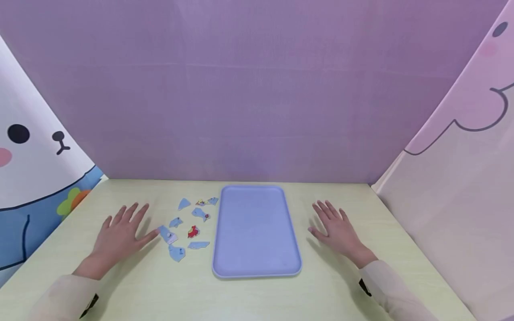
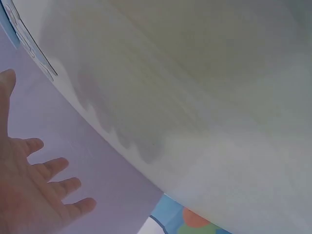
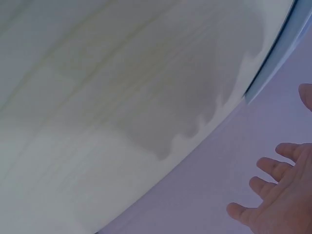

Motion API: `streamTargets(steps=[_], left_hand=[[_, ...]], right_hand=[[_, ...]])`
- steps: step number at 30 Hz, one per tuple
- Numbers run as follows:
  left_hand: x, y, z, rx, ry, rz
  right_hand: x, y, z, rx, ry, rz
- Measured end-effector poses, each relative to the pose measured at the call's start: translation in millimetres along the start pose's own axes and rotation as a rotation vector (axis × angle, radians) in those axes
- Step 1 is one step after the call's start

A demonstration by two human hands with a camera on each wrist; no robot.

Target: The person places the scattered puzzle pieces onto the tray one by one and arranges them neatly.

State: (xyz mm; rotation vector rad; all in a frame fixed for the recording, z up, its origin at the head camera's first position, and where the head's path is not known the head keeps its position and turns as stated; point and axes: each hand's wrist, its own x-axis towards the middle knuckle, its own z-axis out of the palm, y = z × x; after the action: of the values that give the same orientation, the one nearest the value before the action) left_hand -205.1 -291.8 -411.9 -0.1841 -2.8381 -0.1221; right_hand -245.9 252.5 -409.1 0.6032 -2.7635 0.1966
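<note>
My left hand [image 1: 119, 238] is spread above the left side of the table, fingers apart and holding nothing. Its thumb tip overlaps the edge of a blue and lilac puzzle piece [image 1: 167, 235] in the head view. Several more flat, irregular puzzle pieces lie scattered between that hand and the tray, among them a red one [image 1: 193, 232], a long blue one [image 1: 198, 245] and a blue one at the front [image 1: 176, 253]. A lavender tray [image 1: 257, 271] lies right of them. Beyond its right side, my right hand [image 1: 337, 232] hovers with fingers spread, also holding nothing.
The pale wooden table [image 1: 257, 298] ends at a purple backdrop [image 1: 249, 111]. Cartoon-printed curtains stand at both sides, a white and blue one [image 1: 36, 178] on the left and a pink and white one [image 1: 453, 187] on the right.
</note>
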Motion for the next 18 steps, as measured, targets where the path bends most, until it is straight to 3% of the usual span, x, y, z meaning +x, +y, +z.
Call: streamTargets(steps=[18], left_hand=[[-2.4,25.5,-1.4,0.018,0.023,0.090]], right_hand=[[-1.9,-25.0,4.2,0.001,-0.005,-0.094]])
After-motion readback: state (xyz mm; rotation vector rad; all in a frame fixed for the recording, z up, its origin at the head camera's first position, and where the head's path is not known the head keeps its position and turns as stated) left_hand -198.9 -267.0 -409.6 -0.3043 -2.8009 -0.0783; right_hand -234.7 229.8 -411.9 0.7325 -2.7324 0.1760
